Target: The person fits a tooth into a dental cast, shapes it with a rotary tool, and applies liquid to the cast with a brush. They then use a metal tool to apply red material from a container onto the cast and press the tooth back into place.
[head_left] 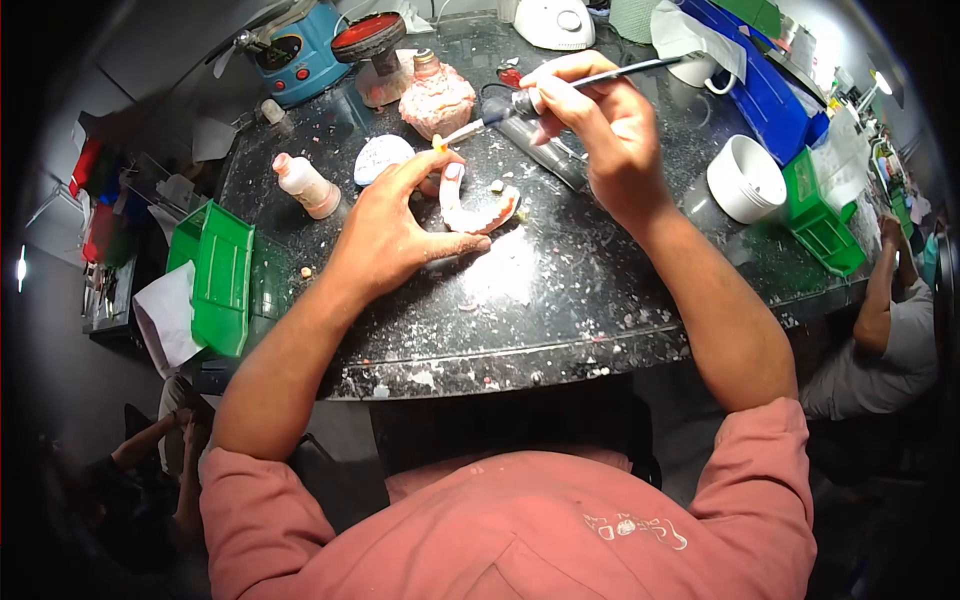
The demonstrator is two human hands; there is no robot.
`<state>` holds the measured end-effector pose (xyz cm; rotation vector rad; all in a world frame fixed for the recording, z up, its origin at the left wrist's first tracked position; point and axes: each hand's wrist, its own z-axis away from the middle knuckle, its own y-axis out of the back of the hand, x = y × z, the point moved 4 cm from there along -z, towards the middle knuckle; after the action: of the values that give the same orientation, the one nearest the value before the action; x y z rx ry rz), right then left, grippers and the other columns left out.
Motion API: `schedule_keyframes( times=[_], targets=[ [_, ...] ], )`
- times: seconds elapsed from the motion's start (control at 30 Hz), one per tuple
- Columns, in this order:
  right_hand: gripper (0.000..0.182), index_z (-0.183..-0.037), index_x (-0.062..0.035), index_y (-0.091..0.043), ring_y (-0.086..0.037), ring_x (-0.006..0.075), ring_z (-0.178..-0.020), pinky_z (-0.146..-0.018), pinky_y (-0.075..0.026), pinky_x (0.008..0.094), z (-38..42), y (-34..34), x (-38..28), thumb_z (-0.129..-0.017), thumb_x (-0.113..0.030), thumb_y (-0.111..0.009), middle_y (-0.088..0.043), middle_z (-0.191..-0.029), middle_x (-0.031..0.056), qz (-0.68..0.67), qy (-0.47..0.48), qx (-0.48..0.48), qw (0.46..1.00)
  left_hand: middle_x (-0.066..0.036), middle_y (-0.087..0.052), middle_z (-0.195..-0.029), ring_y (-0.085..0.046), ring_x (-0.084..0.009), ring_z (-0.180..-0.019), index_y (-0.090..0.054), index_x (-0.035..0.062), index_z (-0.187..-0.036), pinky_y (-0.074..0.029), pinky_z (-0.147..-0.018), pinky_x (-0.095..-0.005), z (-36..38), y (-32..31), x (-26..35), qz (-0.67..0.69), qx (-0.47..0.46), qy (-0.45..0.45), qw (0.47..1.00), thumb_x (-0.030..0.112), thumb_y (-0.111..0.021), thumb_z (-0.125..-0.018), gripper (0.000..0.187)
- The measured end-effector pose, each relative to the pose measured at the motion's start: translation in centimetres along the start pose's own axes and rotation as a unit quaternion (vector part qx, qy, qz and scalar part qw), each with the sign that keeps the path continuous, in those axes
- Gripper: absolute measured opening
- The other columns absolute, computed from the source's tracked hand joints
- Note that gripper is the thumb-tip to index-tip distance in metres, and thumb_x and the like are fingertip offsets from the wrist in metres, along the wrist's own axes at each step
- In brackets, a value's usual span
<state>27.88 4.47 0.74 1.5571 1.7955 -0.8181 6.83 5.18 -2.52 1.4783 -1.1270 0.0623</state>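
Observation:
My left hand (385, 225) curves around a white and pink dental arch model (462, 217), thumb along its near side and fingers at its far left side. My right hand (620, 135) pinches a slim dark-handled brush (640, 68), its pale end slanting down to the left. That end meets a small yellowish piece (438, 144) by my left index fingertip; what this piece is, I cannot make out. Small pale bits (497, 186) lie at the model's right arm. Just beyond stands a jar crusted in pink material (437, 97), with a metal top.
A pink-white bottle (307, 187) and a white rounded piece (382, 160) are left of the model. Green bins (222, 275) (822, 215) flank the speckled black table (520, 345). White cups (745, 180) stand right; a blue machine (295, 60) stands back left. Other people sit at both sides.

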Motion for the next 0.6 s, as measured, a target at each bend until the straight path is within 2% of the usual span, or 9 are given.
schedule_keyframes(
  times=[0.07,0.1,0.17,0.27,0.4,0.47,0.6],
  targets=[
    [0.012,-0.101,-0.0003,-0.063,-0.064,0.0098,-0.080,-0.068,-0.052,0.0244,0.4,-0.5,-0.8,-0.095,-0.011,-0.061,-0.068,-0.090,0.0051,0.033,0.042,-0.016,0.998,-0.007,-0.065,-0.101,-0.060,-0.0172,-0.087,-0.057,0.0052,-0.126,-0.049,-0.078,-0.0303,0.5,0.5,0.6,0.094,0.027,0.048,0.994,0.032,-0.092,-0.061,0.078],
    [0.012,-0.099,0.0005,-0.063,-0.065,0.0104,-0.078,-0.068,-0.052,0.0247,0.7,-0.8,-1.2,-0.094,-0.010,-0.063,-0.068,-0.089,0.0060,0.077,0.081,-0.018,0.994,-0.004,-0.062,-0.110,-0.059,-0.0138,-0.099,-0.056,0.0033,-0.128,-0.048,-0.084,-0.0289,0.6,0.7,0.7,0.083,0.037,0.036,0.995,0.025,-0.094,-0.061,0.080],
    [0.010,-0.096,0.0023,-0.065,-0.065,0.0122,-0.071,-0.064,-0.052,0.0262,0.9,-1.7,-2.3,-0.091,-0.006,-0.066,-0.067,-0.086,0.0084,0.161,0.166,-0.024,0.973,-0.003,-0.062,-0.109,-0.060,-0.0138,-0.100,-0.057,0.0034,-0.126,-0.049,-0.084,-0.0282,0.7,0.8,1.1,0.073,0.062,0.020,0.995,0.025,-0.094,-0.060,0.078],
    [0.009,-0.094,0.0027,-0.065,-0.063,0.0138,-0.068,-0.064,-0.050,0.0276,1.1,-2.0,-2.4,-0.089,-0.005,-0.066,-0.065,-0.084,0.0078,0.213,0.185,-0.056,0.958,-0.003,-0.062,-0.108,-0.061,-0.0137,-0.100,-0.057,0.0033,-0.124,-0.049,-0.085,-0.0282,0.9,1.0,1.1,0.066,0.064,0.021,0.996,0.025,-0.094,-0.060,0.077],
    [0.008,-0.092,0.0027,-0.065,-0.063,0.0139,-0.069,-0.066,-0.049,0.0274,1.3,-2.4,-2.4,-0.089,-0.005,-0.065,-0.065,-0.083,0.0075,0.227,0.189,-0.064,0.953,-0.002,-0.062,-0.108,-0.062,-0.0136,-0.100,-0.057,0.0040,-0.123,-0.049,-0.086,-0.0292,1.0,1.2,1.1,0.069,0.065,0.011,0.995,0.024,-0.094,-0.060,0.075],
    [0.007,-0.091,0.0025,-0.064,-0.063,0.0143,-0.070,-0.067,-0.048,0.0274,1.3,-2.2,-2.0,-0.089,-0.005,-0.065,-0.064,-0.081,0.0079,0.152,0.104,-0.066,0.981,-0.002,-0.062,-0.109,-0.062,-0.0138,-0.100,-0.057,0.0046,-0.124,-0.048,-0.086,-0.0296,1.0,1.2,1.1,0.064,0.067,0.009,0.996,0.022,-0.093,-0.060,0.075],
    [0.007,-0.091,0.0023,-0.064,-0.062,0.0143,-0.070,-0.067,-0.048,0.0276,1.2,-2.1,-2.2,-0.090,-0.005,-0.064,-0.063,-0.082,0.0080,0.154,0.096,-0.057,0.982,-0.003,-0.062,-0.115,-0.061,-0.0143,-0.103,-0.055,0.0062,-0.127,-0.048,-0.088,-0.0307,0.9,1.0,1.4,0.074,0.090,-0.008,0.993,0.018,-0.091,-0.061,0.076]
  ],
)
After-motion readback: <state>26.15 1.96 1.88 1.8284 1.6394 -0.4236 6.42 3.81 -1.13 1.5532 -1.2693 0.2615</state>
